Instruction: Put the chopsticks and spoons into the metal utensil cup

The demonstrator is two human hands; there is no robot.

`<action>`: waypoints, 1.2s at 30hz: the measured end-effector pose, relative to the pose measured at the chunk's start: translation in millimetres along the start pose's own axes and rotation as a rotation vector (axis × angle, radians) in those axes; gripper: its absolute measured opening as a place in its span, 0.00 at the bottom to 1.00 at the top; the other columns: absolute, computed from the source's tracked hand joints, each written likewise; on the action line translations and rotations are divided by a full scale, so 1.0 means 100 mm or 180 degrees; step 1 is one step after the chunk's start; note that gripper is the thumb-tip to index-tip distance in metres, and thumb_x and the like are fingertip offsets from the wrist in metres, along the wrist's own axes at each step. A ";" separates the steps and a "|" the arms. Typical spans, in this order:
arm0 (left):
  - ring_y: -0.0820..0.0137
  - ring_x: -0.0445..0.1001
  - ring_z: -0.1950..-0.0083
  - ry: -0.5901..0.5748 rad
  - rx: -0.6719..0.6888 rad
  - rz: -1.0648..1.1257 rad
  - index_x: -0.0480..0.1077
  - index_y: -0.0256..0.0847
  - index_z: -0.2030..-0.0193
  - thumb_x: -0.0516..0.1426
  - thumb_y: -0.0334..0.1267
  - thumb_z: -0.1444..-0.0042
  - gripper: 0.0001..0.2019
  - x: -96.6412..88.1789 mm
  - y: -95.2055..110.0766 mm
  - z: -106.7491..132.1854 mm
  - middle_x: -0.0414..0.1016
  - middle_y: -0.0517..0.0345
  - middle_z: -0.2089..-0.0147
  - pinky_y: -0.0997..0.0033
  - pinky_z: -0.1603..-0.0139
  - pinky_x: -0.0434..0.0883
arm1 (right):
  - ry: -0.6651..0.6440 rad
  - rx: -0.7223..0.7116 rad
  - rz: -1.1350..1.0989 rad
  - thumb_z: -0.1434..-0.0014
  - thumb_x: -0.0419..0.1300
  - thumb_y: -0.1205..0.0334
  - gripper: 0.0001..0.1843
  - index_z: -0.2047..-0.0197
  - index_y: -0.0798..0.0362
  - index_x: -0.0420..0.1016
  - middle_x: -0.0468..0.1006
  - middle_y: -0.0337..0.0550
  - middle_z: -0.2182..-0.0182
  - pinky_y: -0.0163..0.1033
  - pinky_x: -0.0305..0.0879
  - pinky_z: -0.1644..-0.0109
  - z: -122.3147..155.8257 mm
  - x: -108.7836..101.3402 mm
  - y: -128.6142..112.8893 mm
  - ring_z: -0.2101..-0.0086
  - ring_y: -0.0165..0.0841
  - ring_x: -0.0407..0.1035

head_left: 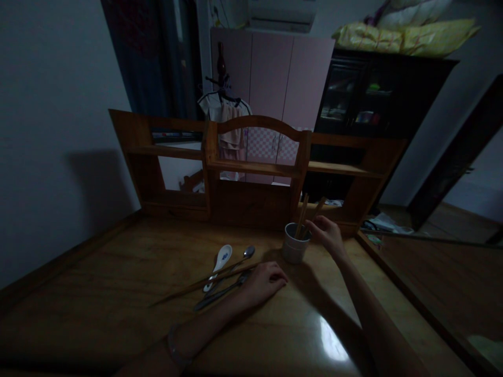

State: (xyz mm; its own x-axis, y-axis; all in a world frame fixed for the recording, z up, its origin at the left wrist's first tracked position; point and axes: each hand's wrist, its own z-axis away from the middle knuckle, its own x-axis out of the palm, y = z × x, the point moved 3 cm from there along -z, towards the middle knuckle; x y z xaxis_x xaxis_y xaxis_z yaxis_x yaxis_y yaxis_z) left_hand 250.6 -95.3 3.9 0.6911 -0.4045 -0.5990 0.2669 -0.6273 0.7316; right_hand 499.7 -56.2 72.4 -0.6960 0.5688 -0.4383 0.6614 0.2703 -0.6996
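Observation:
A grey cup (294, 243) stands on the wooden table with chopsticks (302, 214) leaning up out of it. At its rim, my right hand (327, 233) is closed, thumb and fingers pinching the chopsticks (320, 207) on the right side of the cup. My left hand (266, 280) rests on the tabletop, fingers loosely curled, with nothing visible in them. Just left of it lie more chopsticks (220, 275), crossing a white ceramic spoon (223, 255) with a blue mark and a metal spoon (249, 252). Another metal utensil (220, 296) lies nearer me, its far end partly hidden by my hand.
A wooden shelf unit (255, 168) rises along the table's back edge, behind the cup. The wall (58, 183) borders the table on the left. A raised wooden edge (404, 293) runs along the right. The room is dim, and light glares off the tabletop (332, 340).

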 end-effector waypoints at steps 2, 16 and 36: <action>0.70 0.74 0.59 0.0002 0.0014 -0.0006 0.78 0.41 0.64 0.58 0.35 0.45 0.07 0.00 0.00 0.00 0.76 0.56 0.60 0.73 0.58 0.69 | 0.0046 0.0010 0.0076 0.49 0.60 0.37 0.25 0.70 0.54 0.73 0.73 0.40 0.78 0.32 0.57 0.75 0.00 -0.01 -0.01 0.76 0.32 0.66; 0.69 0.73 0.59 -0.0010 0.0080 -0.0065 0.78 0.40 0.64 0.57 0.35 0.45 0.07 -0.02 0.01 -0.01 0.76 0.55 0.61 0.73 0.58 0.68 | 0.1520 -0.0494 0.0106 0.39 0.55 0.49 0.26 0.43 0.55 0.65 0.73 0.52 0.53 0.48 0.64 0.50 0.08 -0.40 -0.57 0.54 0.41 0.69; 0.67 0.67 0.47 0.2205 -0.0172 0.0071 0.67 0.43 0.50 0.50 0.30 0.40 0.13 -0.44 0.08 -0.02 0.62 0.51 0.45 0.65 0.44 0.66 | -0.0923 -0.1424 -0.0216 0.37 0.50 0.68 0.16 0.46 0.50 0.61 0.71 0.47 0.59 0.42 0.66 0.57 1.09 0.92 -0.83 0.61 0.37 0.68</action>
State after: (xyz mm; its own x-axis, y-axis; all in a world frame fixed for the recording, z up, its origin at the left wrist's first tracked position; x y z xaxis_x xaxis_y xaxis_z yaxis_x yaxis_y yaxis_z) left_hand 223.2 -80.9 36.6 0.9615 0.1123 -0.2509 0.2683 -0.5826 0.7672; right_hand 350.5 -111.5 28.5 -0.7480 0.3179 -0.5826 0.6228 0.6395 -0.4507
